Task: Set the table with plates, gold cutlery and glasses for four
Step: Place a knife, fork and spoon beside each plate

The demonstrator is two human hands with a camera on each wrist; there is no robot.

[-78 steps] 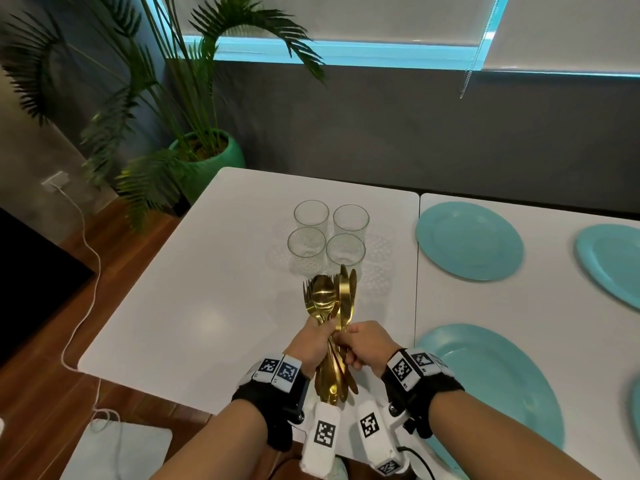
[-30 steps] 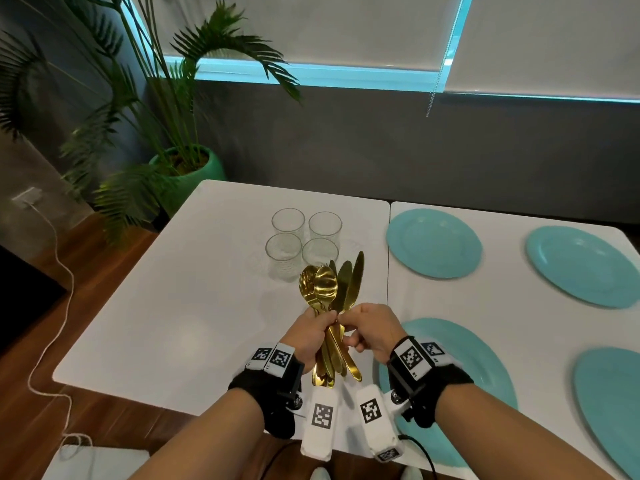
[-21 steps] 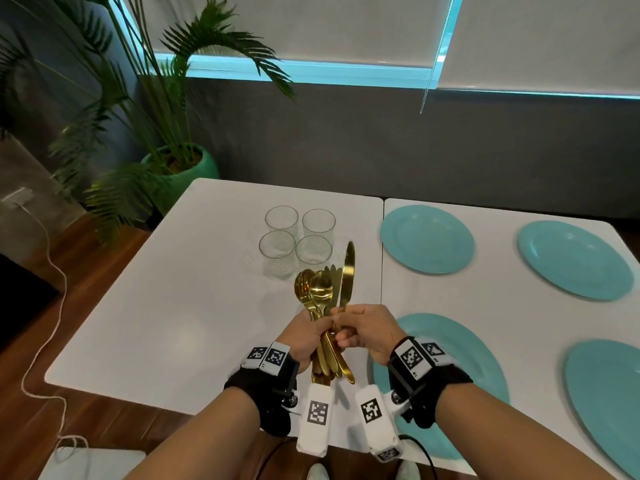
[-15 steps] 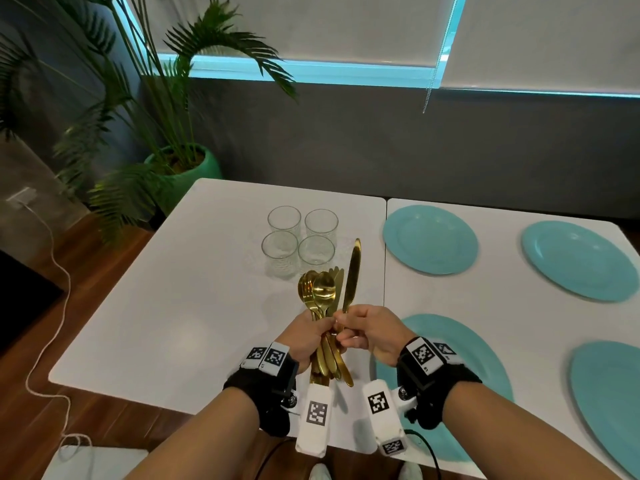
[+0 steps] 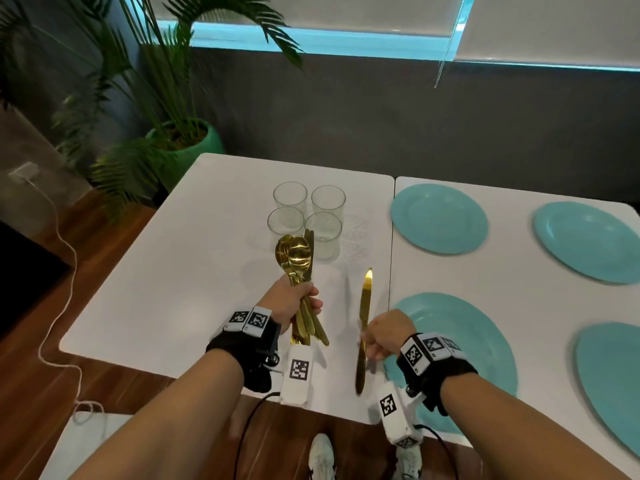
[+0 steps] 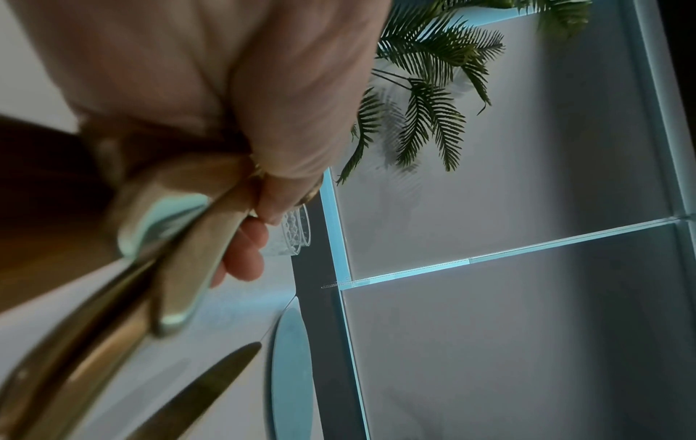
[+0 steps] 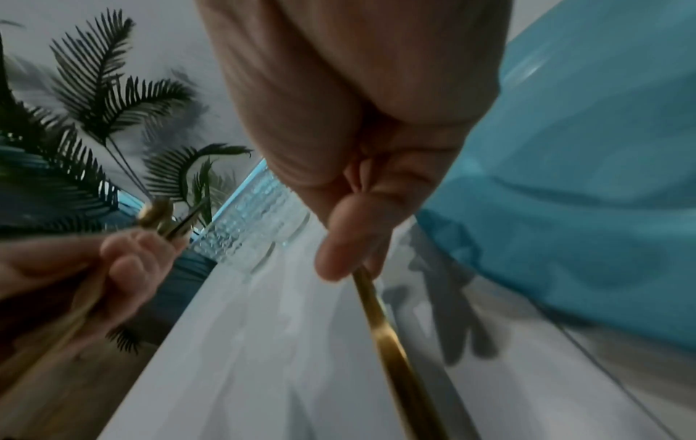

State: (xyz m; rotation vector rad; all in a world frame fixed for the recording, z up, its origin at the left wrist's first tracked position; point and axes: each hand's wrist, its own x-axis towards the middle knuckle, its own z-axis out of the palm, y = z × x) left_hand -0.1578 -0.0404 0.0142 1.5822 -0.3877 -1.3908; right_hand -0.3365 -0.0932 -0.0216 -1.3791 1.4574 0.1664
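My left hand point(image 5: 294, 301) grips a bundle of gold cutlery point(image 5: 298, 261) upright above the white table point(image 5: 173, 289), spoon bowls on top; the bundle point(image 6: 180, 238) fills the left wrist view. My right hand point(image 5: 381, 336) pinches a single gold knife point(image 5: 364, 306) by its handle, just left of the near teal plate point(image 5: 460, 341). The knife point(image 7: 391, 351) runs down from the fingers in the right wrist view. Several clear glasses point(image 5: 304, 216) stand clustered beyond the cutlery. Three more teal plates lie at far middle point(image 5: 438, 218), far right point(image 5: 588, 240) and near right point(image 5: 613, 386).
A potted palm in a green pot point(image 5: 187, 147) stands off the table's far left corner. A white cable point(image 5: 59, 306) trails over the wooden floor on the left. A dark wall point(image 5: 381, 126) runs behind the tables. My shoes point(image 5: 322, 459) show below the table's near edge.
My right hand has drawn one knife out of the bundle and moved it right and down, beside the near plate. The left hand still grips the remaining cutlery.
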